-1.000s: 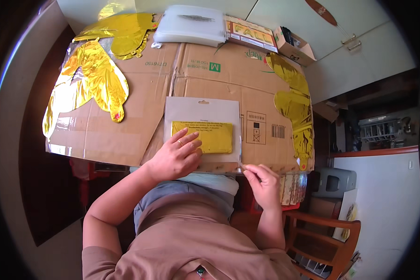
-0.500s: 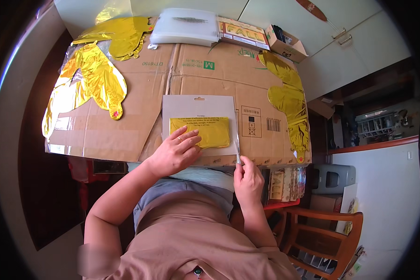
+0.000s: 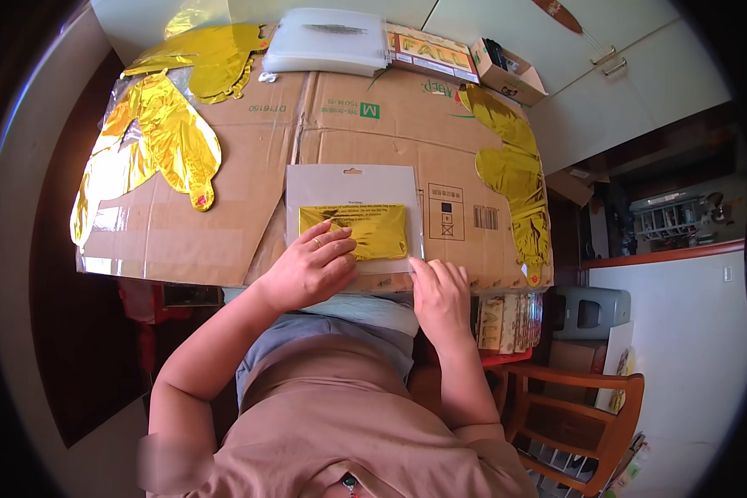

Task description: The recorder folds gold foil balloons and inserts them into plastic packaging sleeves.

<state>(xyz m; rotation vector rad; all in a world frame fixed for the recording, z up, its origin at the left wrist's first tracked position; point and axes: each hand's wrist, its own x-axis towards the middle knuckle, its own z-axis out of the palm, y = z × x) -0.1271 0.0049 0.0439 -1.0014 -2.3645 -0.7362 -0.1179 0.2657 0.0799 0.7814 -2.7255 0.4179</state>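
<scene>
In front of me on the cardboard lies a clear plastic bag with a white card that has a hang hole at the top. A folded gold foil balloon shows against the card, under the bag's printed film. My left hand rests on the foil's left part, its fingers stretched out and lying flat. At the bag's lower right corner, my right hand pinches the edge between thumb and fingers. The exact grip is partly hidden.
Flat gold foil balloons lie at the left, with another along the right edge of the cardboard. At the back stand a stack of clear bags, a printed box and a small open carton. A wooden chair is at lower right.
My right hand has moved slightly up and left onto the bag's corner, and the lifted right edge of film now lies flatter. My left hand stays on the foil.
</scene>
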